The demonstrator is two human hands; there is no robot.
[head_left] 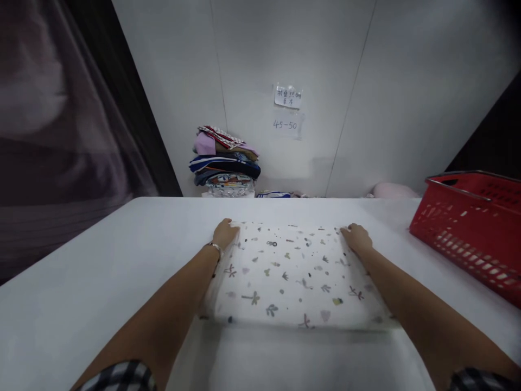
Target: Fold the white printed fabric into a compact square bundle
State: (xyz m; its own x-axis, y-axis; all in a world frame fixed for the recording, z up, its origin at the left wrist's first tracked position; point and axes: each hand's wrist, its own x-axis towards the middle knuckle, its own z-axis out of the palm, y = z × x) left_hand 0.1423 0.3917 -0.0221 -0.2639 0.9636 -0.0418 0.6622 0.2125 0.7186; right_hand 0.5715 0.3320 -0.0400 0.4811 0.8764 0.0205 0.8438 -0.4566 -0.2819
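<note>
- Looking L to R: dark curtain (61,108) hangs at far L, well clear of our work.
- Stack of folded clothes (224,163) sits at the wall behind the table (81,271), prob. parked there to keep the surface free.
- Our left hand (225,233), bracelet at the wrist, lies flat & relaxed on the far-L corner of the folded cloth (293,271), fingers not curled round anything; seems to pin the corner down.
- Cloth is white w/ small prints, lying flat in the table's middle, just in front of us.
- Paper notes (288,111) taped on the wall above.
- Our right hand (357,238) presses the far-R corner, also unclenched, palm down, mirroring the L.
- Red basket (472,228) stands at R edge, apart from the cloth.
</note>
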